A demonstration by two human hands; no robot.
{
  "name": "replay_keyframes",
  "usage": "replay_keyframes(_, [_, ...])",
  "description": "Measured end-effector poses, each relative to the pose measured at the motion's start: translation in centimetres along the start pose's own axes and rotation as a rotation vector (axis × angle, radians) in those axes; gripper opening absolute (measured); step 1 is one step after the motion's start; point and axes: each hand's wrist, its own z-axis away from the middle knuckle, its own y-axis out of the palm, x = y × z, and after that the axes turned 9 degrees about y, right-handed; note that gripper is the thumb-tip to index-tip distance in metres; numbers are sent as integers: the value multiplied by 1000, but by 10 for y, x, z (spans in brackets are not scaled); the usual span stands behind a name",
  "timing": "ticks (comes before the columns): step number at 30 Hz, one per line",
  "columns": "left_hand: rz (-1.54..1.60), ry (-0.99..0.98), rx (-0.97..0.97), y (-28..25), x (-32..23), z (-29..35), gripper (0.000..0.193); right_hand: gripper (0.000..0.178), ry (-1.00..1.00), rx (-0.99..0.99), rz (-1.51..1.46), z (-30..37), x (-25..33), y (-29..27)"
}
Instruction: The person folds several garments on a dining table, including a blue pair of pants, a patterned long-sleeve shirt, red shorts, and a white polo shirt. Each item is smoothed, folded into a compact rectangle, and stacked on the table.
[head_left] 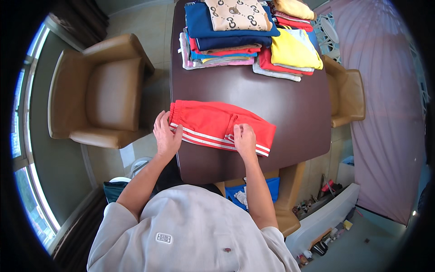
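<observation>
A pair of red trousers (204,119) with white side stripes lies folded lengthwise across the dark table. The elastic waistband faces left and the leg end points right. My left hand (166,137) is at the waistband corner by the table's edge, its thumb and fingers apart and the thumb touching the striped edge. My right hand (245,139) is closed in a pinch on the cloth near the middle of the legs, where the fabric bunches into a raised fold. Its fingertips are partly hidden.
Stacks of folded clothes stand at the table's far side, with a beige patterned garment (238,16) and a yellow one (295,49) on top. Tan armchairs (111,93) flank the brown table (299,118). A blue item (272,188) lies on the near chair.
</observation>
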Motion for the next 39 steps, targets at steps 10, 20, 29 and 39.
replay_keyframes(10, [444,-508,209,20,44,-19,42,65,-195,-110,398,18,-32,34])
replay_keyframes(20, [665,-701,377,11,48,-31,18,66,-178,-85,266,16,-35,27])
replay_keyframes(29, [748,-667,357,17,58,-25,20,45,-329,-199,302,57,-22,21])
replay_keyframes(39, [738,-690,381,15,49,-25,19,19,-342,-379,193,44,-28,19])
